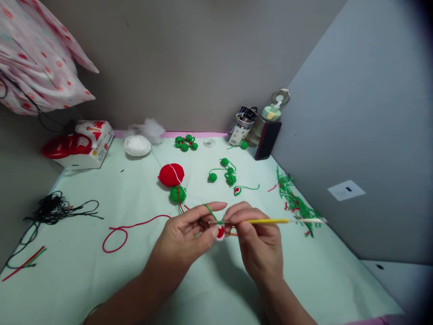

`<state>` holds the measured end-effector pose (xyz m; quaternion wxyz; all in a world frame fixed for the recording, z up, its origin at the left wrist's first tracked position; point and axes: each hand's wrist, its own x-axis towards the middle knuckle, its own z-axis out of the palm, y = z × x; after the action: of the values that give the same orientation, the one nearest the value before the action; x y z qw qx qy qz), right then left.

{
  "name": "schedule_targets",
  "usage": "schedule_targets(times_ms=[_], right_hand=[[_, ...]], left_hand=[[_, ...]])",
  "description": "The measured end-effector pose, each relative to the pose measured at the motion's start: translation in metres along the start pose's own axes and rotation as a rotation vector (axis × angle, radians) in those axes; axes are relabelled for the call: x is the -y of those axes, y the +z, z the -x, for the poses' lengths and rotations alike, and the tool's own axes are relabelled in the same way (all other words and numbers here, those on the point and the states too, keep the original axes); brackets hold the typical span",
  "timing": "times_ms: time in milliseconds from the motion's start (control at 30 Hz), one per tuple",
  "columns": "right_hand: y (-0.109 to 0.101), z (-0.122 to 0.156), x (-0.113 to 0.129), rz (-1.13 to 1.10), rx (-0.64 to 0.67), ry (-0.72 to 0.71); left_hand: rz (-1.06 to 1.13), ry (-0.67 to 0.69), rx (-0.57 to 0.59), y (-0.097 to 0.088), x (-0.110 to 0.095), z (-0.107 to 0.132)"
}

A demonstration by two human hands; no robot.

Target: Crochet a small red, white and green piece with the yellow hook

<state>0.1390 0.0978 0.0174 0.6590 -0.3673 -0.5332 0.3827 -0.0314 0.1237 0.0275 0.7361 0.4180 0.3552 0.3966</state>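
Observation:
My left hand (184, 234) pinches a small red and white crochet piece (221, 232), with green yarn (210, 211) running over its forefinger. My right hand (259, 239) is closed round a yellow-handled crochet hook (270, 221) whose tip meets the piece. Both hands hover just above the pale green table cover (84, 253). Behind them lie a red yarn ball (171, 174) and a green yarn ball (177, 194), from which a red strand (117, 234) loops off to the left.
Small green crocheted pieces (227, 174) and another cluster (186, 142) lie farther back. Green yarn scraps (297, 203) litter the right edge by the wall. A white yarn ball (137, 145), boxed red item (81, 144), pen jar (241, 126), bottle (265, 122) and black cords (50, 210) stand around.

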Motion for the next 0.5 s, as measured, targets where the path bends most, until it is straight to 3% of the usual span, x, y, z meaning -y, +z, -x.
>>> schedule_targets(times_ms=[100,300,433,500], right_hand=[[0.004,0.002,0.002,0.224,-0.007,-0.124],[0.007,0.008,0.002,0.296,-0.026,-0.145],[0.006,0.019,-0.004,0.686,0.045,-0.363],[0.006,0.021,-0.004,0.728,0.045,-0.421]], left_hand=[[0.046,-0.018,0.014,0.002,0.003,0.001],[0.164,-0.031,-0.045,0.004,0.003,-0.002],[0.302,-0.109,-0.057,0.009,0.007,-0.001],[0.367,-0.191,-0.033,0.01,0.007,0.0]])
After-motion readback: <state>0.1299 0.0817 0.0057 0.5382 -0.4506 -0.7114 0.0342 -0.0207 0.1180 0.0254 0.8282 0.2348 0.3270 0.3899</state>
